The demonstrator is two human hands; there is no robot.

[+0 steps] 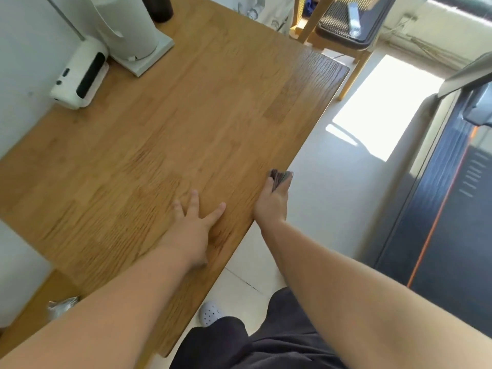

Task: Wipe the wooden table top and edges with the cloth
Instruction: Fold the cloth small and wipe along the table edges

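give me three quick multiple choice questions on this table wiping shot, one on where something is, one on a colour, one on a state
1. Where is the dark folded cloth?
A. at the wooden table's long side edge
B. beside the white appliances
C. on the floor

2. What colour is the perforated clog shoe?
A. black
B. white
C. orange

3. How is the left hand?
A. clenched in a fist
B. gripping the cloth
C. flat on the light brown wooden table top, fingers spread

Answers: 1 A, the right hand presses the cloth at that edge. 2 B, it shows white on the tiles below the table. 3 C, palm down, holding nothing.
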